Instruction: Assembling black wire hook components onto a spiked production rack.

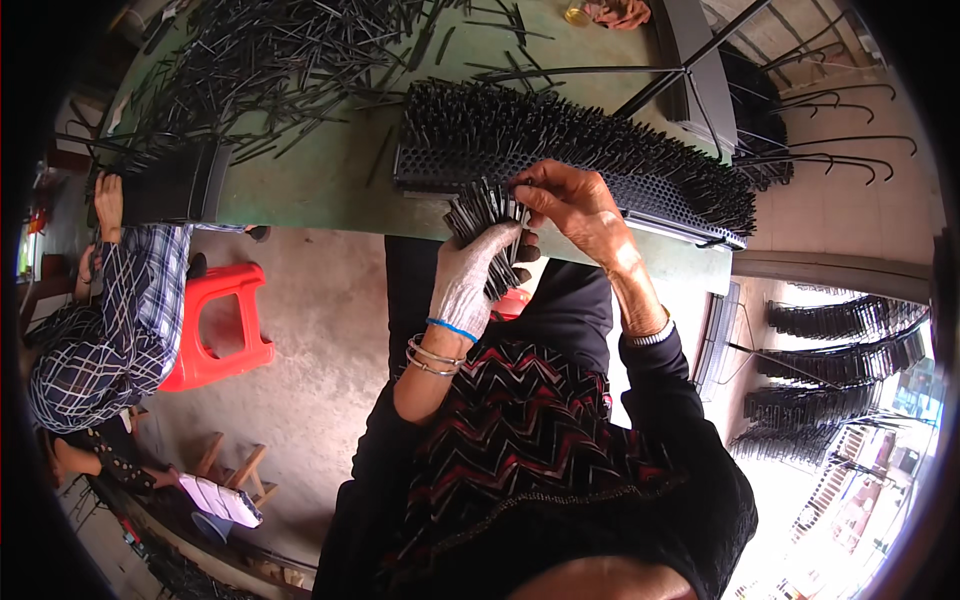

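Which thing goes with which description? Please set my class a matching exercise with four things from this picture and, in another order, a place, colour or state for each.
Things
1. Left hand
2. Right hand
3. Stool
4. Perforated rack

Descriptions
A. Red, on the floor
B. Bare, at the upper end of a bundle
C. On the green table, filled with thin black pieces
D. In a whitish glove, wrapped around a bundle

Right pairs: 1-D, 2-B, 3-A, 4-C
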The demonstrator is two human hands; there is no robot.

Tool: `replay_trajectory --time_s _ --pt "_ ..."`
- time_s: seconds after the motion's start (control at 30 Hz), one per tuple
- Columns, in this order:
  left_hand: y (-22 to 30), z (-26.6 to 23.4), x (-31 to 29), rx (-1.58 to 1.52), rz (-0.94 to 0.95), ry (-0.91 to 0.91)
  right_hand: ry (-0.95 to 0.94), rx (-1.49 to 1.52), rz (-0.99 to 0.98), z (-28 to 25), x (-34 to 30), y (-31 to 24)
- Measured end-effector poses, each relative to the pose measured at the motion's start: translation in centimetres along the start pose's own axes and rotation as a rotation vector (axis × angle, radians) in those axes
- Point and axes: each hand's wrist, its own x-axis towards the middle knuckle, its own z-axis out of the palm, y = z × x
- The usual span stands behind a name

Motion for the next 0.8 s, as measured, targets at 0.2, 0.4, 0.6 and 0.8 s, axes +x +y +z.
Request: replay_trajectory --time_s 0.2,0.4,0.6,0.8 --pt "0.2 0.0 0.1 0.003 -0.025 -0.001 -0.088 0.038 0.067 -0.5 -0.2 -0.7" --pt "-0.3 -0.6 0.9 -0.010 -0.068 0.011 -0.040 0.015 0.057 -1.3 -0.2 -0.6" --pt "-0.7 -1.1 1.6 -0.143 -0.022 0.037 0.429 -0.263 -0.137 -1.3 0.1 -2.6" --pt "-1.0 -0.3 1.5 -0.146 -0.043 0.060 0.521 -0.360 -0.286 -1.1 1.9 -0.8"
